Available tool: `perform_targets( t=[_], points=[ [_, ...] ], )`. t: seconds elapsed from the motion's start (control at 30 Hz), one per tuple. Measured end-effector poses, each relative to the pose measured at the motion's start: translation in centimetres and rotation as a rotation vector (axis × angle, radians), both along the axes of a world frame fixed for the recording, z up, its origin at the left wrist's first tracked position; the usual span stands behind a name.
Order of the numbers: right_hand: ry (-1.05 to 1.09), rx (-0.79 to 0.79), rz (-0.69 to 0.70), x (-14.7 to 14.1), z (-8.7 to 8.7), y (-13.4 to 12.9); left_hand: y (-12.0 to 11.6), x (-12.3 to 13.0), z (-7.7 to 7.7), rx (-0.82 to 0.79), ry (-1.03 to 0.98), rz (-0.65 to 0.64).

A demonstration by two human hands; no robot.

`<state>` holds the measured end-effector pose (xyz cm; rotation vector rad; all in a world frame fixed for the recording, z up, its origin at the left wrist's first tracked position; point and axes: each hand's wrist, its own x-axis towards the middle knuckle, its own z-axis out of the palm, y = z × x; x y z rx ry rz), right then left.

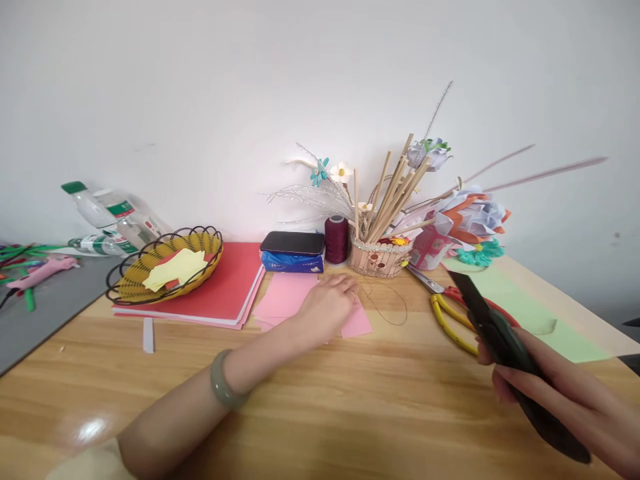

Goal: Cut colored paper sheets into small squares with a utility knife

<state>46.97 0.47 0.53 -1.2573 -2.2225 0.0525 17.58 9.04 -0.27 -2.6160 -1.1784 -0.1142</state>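
My left hand point(330, 303), with a jade bangle on the wrist, rests over pink paper pieces point(283, 297) at mid-table; its fingertips are turned away and hard to make out. On the right, my right hand point(545, 380) is closed round a black utility knife point(520, 353), held up at a slant. Beside the left hand's fingertips lies a thin loop of thread point(406, 313). Scissors with yellow and red handles point(453, 327) lie behind the knife. A maroon thread spool point(337, 240) stands behind the left hand.
A yellow basket point(127, 277) with paper scraps sits on red sheets point(240, 280). Tissues point(293, 260) lie under a black phone-like object point(293, 243). Sticks and paper flowers fill a wooden pot point(375, 260). Plastic bottles point(133, 227) lean back left; green paper point(545, 320) lies right.
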Motion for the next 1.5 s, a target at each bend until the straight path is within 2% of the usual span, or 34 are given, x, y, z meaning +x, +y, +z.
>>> perform_targets(
  t=[0.03, 0.1, 0.23, 0.37, 0.5, 0.63, 0.8, 1.1, 1.37, 1.5],
  points=[
    [0.04, -0.073, 0.066, -0.6, 0.1, 0.4, -0.3, 0.3, -0.3, -0.009, 0.002, 0.023],
    [0.027, -0.09, 0.121, -1.6, 0.3, 1.1, -0.8, 1.0, -0.8, -0.022, 0.009, 0.072],
    [-0.148, 0.104, 0.046, -2.7, 0.0, 2.1, -1.2, 2.1, -1.5, -0.052, 0.042, 0.119],
    [-0.268, 0.115, 0.037, -2.9, -0.6, 2.8, -1.2, 2.6, -1.3, -0.08, 0.057, 0.125],
    [-0.31, -0.009, -0.027, -3.0, -0.9, 3.2, -1.3, 2.8, -1.0, -0.092, 0.043, 0.16],
    [-0.352, -0.147, -0.053, -3.2, -0.9, 3.8, -1.2, 2.8, -1.4, -0.096, 0.046, 0.163],
    [-0.317, -0.151, -0.057, -3.6, -1.0, 4.5, -1.0, 2.9, -2.1, -0.107, 0.052, 0.18],
    [-0.216, -0.133, -0.108, -3.2, -1.6, 4.0, -1.0, 2.5, -1.3, -0.167, 0.035, 0.164],
    [-0.336, -0.075, 0.005, -3.2, -1.3, 2.6, -2.0, 1.2, -1.5, -0.279, -0.11, 0.111],
    [-0.333, -0.069, 0.05, -2.9, -1.6, 2.3, -2.1, 0.5, -0.9, -0.376, -0.155, 0.052]
  ],
)
